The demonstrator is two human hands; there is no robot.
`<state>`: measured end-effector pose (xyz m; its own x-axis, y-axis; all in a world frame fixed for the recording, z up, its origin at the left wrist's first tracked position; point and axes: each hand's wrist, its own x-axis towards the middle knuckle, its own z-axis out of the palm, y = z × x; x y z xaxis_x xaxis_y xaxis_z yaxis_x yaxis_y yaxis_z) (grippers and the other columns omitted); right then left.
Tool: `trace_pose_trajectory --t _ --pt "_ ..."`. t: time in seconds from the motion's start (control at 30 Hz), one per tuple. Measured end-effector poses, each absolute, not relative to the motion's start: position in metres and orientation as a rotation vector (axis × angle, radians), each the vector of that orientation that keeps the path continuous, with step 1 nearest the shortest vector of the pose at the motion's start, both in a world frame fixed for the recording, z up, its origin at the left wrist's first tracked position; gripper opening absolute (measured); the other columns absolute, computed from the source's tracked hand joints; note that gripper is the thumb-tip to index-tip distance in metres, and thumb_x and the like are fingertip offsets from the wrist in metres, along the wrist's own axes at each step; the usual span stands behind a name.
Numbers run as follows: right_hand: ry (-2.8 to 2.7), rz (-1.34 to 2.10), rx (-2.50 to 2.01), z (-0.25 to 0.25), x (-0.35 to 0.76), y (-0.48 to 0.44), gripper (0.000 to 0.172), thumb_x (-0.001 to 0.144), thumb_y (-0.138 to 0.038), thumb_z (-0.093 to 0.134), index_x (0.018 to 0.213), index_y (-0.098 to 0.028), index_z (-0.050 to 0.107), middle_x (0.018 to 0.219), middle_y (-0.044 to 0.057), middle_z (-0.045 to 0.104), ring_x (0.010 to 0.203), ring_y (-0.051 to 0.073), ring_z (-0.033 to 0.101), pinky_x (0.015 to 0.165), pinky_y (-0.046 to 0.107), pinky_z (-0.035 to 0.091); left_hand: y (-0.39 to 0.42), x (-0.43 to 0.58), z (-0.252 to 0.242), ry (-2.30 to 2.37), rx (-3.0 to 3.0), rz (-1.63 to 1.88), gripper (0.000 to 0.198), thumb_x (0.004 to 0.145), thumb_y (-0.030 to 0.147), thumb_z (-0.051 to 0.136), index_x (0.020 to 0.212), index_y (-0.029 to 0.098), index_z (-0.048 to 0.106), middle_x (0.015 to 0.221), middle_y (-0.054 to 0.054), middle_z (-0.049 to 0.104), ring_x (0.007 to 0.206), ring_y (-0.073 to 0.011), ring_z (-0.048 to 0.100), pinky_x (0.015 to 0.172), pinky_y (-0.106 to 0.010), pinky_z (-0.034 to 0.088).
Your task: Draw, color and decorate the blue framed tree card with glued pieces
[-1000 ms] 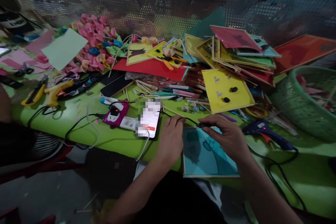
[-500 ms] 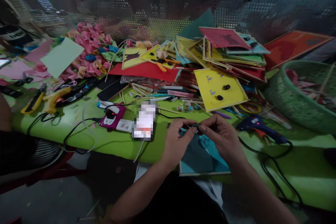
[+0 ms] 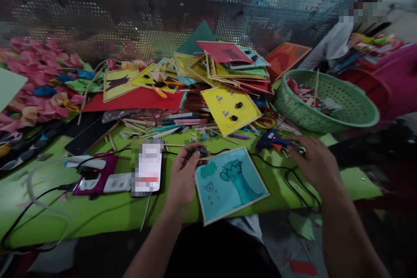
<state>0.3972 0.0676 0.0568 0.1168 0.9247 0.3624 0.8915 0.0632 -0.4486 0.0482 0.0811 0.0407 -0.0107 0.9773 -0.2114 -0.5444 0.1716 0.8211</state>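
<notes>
My left hand (image 3: 183,173) pinches a small dark oval piece (image 3: 202,150) between thumb and fingers. Just below it on the table lies a blue picture panel (image 3: 224,200) with a pale wooden frame, drawn with a tree stump, a green patch and a small bear face. Over to the right, my right hand (image 3: 316,163) has its fingers around the handle end of a dark blue glue gun (image 3: 271,137). The gun rests on the table, a small red light showing on its body. Its handle is partly hidden by my fingers.
A lit phone (image 3: 150,169) and a purple power strip (image 3: 96,176) lie left. Behind are a yellow picture panel (image 3: 224,115), scissors (image 3: 267,119) and stacked panels. A green basket (image 3: 325,117) stands right; black cables cross the table. Another person's sleeve (image 3: 335,41) shows beyond.
My hands have parted. The right has moved away to the glue gun, while the left keeps the dark piece. The view has turned right, and the blue panel now lies uncovered.
</notes>
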Motion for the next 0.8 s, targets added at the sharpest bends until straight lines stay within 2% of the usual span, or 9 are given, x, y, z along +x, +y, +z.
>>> trace_pose_trajectory --t 0.13,0.2,0.3,0.43,0.53,0.63,0.8 --pt "-1.773 0.175 -1.882 0.034 0.433 0.095 0.029 0.069 -0.03 0.067 0.096 -0.024 0.073 0.094 0.01 0.072 0.092 0.035 0.062 0.088 0.05 0.046 0.082 0.051 0.038 0.907 0.604 1.303 0.026 0.079 0.035 0.083 0.101 0.022 0.076 0.1 -0.004 0.076 0.087 -0.0156 0.072 0.076 -0.025 0.055" --pt "-1.748 0.23 -1.883 0.024 0.439 0.106 0.028 0.064 -0.031 0.067 0.09 -0.024 0.071 0.091 0.008 0.071 0.088 0.032 0.061 0.082 0.046 0.048 0.081 0.05 0.035 0.913 0.62 1.285 0.027 0.079 0.035 0.083 0.101 0.021 0.076 0.1 -0.005 0.076 0.086 -0.0162 0.072 0.077 -0.026 0.056" --pt "-1.668 0.341 -1.874 0.02 0.441 0.112 0.025 0.062 -0.035 0.068 0.083 -0.023 0.069 0.08 0.004 0.067 0.076 0.026 0.057 0.07 0.037 0.046 0.079 0.047 0.032 0.93 0.624 1.275 0.029 0.077 0.036 0.084 0.101 0.02 0.077 0.097 -0.005 0.076 0.084 -0.0168 0.072 0.077 -0.027 0.057" --pt "-1.492 0.549 -1.818 0.034 0.436 0.105 0.03 0.069 -0.045 0.069 0.085 -0.02 0.065 0.063 -0.002 0.057 0.057 0.017 0.05 0.056 0.03 0.04 0.08 0.046 0.033 0.94 0.603 1.28 0.03 0.075 0.036 0.085 0.1 0.02 0.077 0.09 -0.003 0.075 0.079 -0.015 0.07 0.074 -0.026 0.056" --pt "-1.36 0.704 -1.727 0.05 0.429 0.095 0.038 0.074 -0.051 0.073 0.092 -0.02 0.062 0.069 -0.001 0.063 0.057 0.017 0.057 0.056 0.031 0.046 0.082 0.049 0.036 0.918 0.611 1.263 0.03 0.076 0.035 0.085 0.1 0.019 0.078 0.084 -0.003 0.073 0.075 -0.0132 0.067 0.069 -0.023 0.054" --pt "-1.265 0.824 -1.628 0.064 0.423 0.086 0.041 0.073 -0.05 0.077 0.098 -0.021 0.062 0.079 0.002 0.07 0.06 0.02 0.064 0.06 0.034 0.052 0.083 0.054 0.037 0.897 0.632 1.243 0.03 0.078 0.035 0.083 0.102 0.019 0.078 0.085 -0.003 0.073 0.075 -0.0129 0.066 0.068 -0.022 0.053" --pt "-1.127 0.836 -1.458 0.079 0.409 0.077 0.039 0.066 -0.038 0.079 0.096 -0.025 0.059 0.07 -0.004 0.058 0.057 0.017 0.056 0.056 0.031 0.047 0.085 0.057 0.039 0.895 0.596 1.245 0.032 0.075 0.033 0.085 0.102 0.019 0.076 0.088 -0.003 0.073 0.076 -0.0137 0.067 0.07 -0.024 0.054"
